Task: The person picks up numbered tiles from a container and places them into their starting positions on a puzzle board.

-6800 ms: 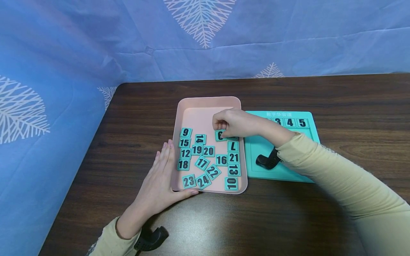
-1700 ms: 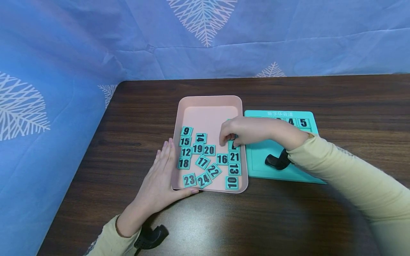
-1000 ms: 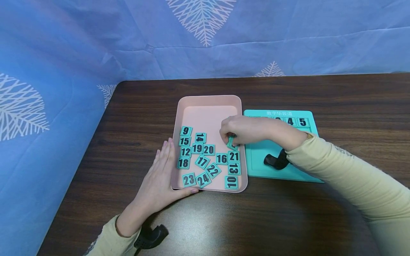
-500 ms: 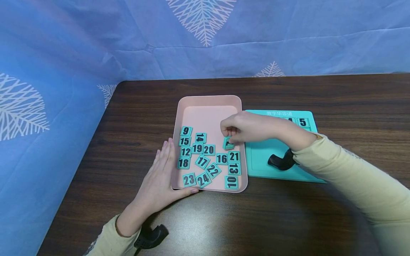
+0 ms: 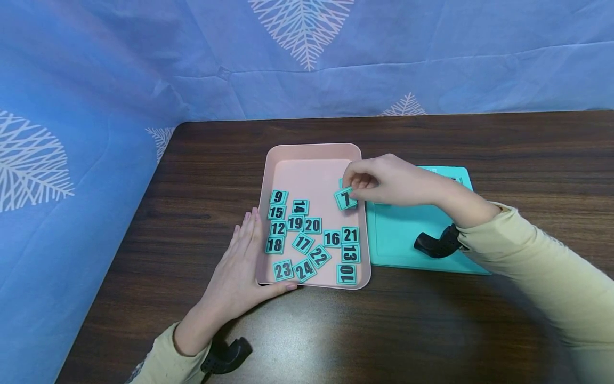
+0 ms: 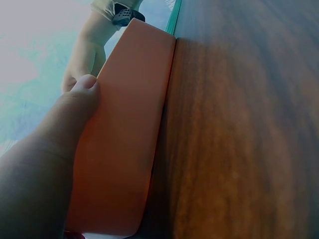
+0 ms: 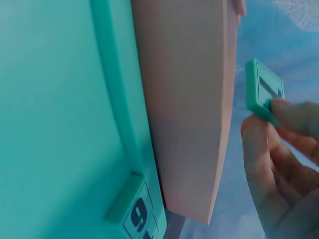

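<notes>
Pinching tile 7 (image 5: pixel 345 199) between fingertips, the right hand (image 5: pixel 388 181) has lifted it clear of the pink tray (image 5: pixel 312 152); half a second earlier it hung lower, by tile 21 (image 5: pixel 350 235). It now nears the teal board (image 5: pixel 412 250). The left hand (image 5: pixel 237 277) still lies flat against the tray's side on the desk (image 5: pixel 431 330).

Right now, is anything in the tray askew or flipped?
Yes. Tiles 17, 22 and 24 lie rotated off square, and tile 10 sits upside down in the pink tray. The right hand pinches tile 7 tilted above it.
</notes>
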Motion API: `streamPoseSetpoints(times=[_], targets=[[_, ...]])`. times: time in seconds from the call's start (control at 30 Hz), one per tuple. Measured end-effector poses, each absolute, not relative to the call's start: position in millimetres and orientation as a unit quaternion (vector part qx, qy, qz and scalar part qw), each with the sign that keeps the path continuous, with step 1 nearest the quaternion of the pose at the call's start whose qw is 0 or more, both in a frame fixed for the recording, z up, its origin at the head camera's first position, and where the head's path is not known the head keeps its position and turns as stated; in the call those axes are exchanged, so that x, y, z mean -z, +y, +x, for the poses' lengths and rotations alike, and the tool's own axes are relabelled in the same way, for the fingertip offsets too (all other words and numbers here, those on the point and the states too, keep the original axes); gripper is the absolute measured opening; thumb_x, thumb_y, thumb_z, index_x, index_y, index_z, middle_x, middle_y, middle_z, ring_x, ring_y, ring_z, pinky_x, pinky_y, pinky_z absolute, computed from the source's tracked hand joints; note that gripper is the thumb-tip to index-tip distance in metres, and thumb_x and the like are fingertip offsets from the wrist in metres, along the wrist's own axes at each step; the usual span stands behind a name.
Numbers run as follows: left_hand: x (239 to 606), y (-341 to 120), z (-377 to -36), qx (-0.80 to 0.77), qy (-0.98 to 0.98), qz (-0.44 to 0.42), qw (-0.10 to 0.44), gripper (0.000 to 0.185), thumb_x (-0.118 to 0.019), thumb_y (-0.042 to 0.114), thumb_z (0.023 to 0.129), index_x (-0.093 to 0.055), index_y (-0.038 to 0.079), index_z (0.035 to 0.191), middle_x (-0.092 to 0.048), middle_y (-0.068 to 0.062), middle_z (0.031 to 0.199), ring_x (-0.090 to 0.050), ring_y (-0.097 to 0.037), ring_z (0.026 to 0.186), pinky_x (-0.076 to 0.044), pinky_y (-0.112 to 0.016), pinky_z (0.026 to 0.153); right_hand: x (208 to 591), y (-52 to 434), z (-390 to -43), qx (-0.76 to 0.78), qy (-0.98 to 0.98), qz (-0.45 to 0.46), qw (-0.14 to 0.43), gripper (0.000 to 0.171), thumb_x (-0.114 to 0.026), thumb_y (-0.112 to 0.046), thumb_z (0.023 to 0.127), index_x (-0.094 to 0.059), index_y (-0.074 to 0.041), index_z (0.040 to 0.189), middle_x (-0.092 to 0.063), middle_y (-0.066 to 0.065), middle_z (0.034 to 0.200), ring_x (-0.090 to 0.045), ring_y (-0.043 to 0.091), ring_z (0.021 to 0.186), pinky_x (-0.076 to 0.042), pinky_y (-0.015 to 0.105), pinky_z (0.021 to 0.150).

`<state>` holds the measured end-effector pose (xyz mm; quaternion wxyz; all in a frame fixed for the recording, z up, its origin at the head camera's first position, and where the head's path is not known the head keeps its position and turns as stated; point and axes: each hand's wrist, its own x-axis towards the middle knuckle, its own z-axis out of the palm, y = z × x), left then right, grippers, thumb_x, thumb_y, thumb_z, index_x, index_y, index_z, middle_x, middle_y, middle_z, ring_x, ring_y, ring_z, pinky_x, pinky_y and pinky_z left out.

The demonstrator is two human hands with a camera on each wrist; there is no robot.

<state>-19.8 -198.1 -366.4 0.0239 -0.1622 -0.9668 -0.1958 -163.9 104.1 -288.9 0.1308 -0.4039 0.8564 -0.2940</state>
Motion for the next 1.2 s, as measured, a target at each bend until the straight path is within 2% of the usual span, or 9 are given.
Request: streamPoseSetpoints(times=[0.13,0.43,0.67,0.83,1.2], targets=[[366,-198,-20,0.195,-0.967,-0.161,0.024,0.128,-0.060,0.080,0.068,0.004,0.009,0.153,0.001,-0.008,0.160,-0.002,-0.023,0.146,-0.010,-0.040,0.117,286,111,-164,0.301,0.875,-0.360,0.122,0.013,-0.067,-0.009,0.089,-0.064,-0.010,0.102,-0.059,-0.002,0.080,-0.053,0.013,0.071,-0.045,0.029,0.062],[366,-198,-19,0.198,-0.966,-0.164,0.026,0.128,-0.061,0.079,0.068,0.004,0.009,0.153,0.000,-0.007,0.160,-0.003,-0.024,0.146,-0.010,-0.041,0.117,284,135,-163,0.300,0.899,-0.300,0.109,0.014,-0.066,-0.009,0.090,-0.063,-0.010,0.103,-0.060,0.001,0.085,-0.054,0.016,0.077,-0.046,0.034,0.068],[366,-198,-19,0.197,-0.967,-0.162,0.024,0.128,-0.061,0.079,0.068,0.003,0.010,0.153,0.001,-0.008,0.160,-0.002,-0.024,0.146,-0.010,-0.041,0.117,288,158,-164,0.296,0.912,-0.256,0.125,0.018,-0.065,-0.018,0.092,-0.063,-0.012,0.109,-0.063,0.000,0.092,-0.057,0.017,0.080,-0.045,0.036,0.067],[366,-198,-19,0.198,-0.967,-0.159,0.021,0.128,-0.060,0.080,0.067,0.003,0.010,0.153,0.001,-0.008,0.160,-0.002,-0.023,0.146,-0.009,-0.041,0.117,295,172,-166,0.290,0.916,-0.237,0.141,0.019,-0.063,-0.018,0.093,-0.063,-0.010,0.110,-0.065,-0.001,0.089,-0.061,0.017,0.077,-0.045,0.034,0.064],[366,-198,-19,0.202,-0.966,-0.160,0.020,0.127,-0.061,0.079,0.068,0.004,0.010,0.153,0.000,-0.007,0.160,-0.002,-0.024,0.146,-0.009,-0.041,0.117,303,187,-166,0.271,0.919,-0.222,0.182,0.012,-0.057,-0.015,0.096,-0.061,-0.010,0.107,-0.062,0.001,0.078,-0.058,0.019,0.070,-0.038,0.035,0.063]])
